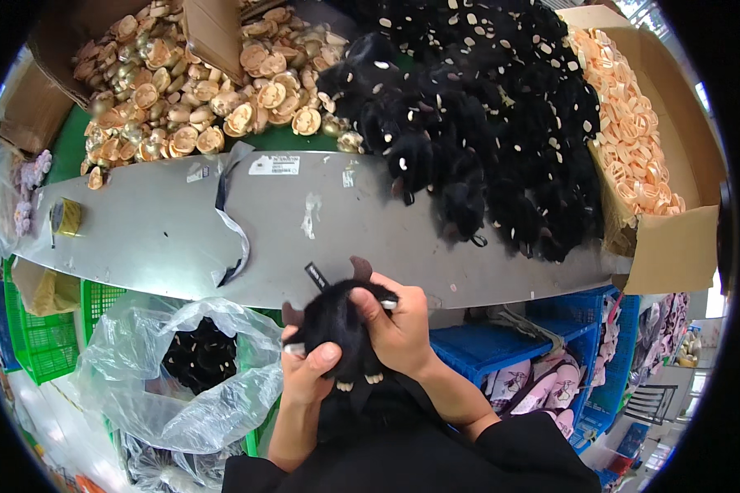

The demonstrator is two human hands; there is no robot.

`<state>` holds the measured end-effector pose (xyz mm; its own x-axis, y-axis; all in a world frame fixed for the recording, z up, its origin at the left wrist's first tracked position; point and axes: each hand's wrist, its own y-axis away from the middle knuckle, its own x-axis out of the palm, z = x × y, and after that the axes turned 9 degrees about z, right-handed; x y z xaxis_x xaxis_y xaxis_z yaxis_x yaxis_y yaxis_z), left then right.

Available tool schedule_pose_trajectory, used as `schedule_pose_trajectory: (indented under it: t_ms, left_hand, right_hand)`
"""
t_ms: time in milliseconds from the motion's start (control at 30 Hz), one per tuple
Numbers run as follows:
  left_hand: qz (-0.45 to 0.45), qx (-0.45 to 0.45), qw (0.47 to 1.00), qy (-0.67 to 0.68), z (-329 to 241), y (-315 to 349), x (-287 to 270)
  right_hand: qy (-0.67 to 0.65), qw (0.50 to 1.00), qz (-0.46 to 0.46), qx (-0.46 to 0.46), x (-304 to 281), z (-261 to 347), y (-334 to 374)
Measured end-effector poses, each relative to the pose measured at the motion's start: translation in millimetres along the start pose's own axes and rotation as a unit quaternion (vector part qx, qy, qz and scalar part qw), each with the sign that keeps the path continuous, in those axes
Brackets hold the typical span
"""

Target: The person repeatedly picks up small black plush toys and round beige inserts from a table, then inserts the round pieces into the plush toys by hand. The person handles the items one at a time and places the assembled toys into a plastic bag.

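Both of my hands grip one small black plush toy (335, 320) with brown horns and pale feet, held just in front of the grey table's near edge (181, 246). My left hand (308, 374) clasps its lower left side with the thumb on top. My right hand (399, 324) wraps the right side, fingers pressing into the fur. A black tag sticks up from the toy's top.
A heap of black plush toys (485, 123) lies at the table's back right, tan plush pieces (197, 90) at the back left. A cardboard box of peach pieces (633, 123) stands right. A clear bag with black toys (193, 361) sits lower left. Green (33, 345) and blue crates (510, 345) stand below.
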<state>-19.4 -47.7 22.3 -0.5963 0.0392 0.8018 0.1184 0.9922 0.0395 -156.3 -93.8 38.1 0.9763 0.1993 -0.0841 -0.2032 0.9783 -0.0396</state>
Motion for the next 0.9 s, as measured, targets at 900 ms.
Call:
schedule_pose_trajectory:
  t_ms: [900]
  left_hand:
    - [-0.199,0.076,0.975,-0.058,-53.1,5.7,-24.0]
  right_hand:
    - [0.414,0.893,0.044,-0.172,-12.3,-65.9,-243.6]
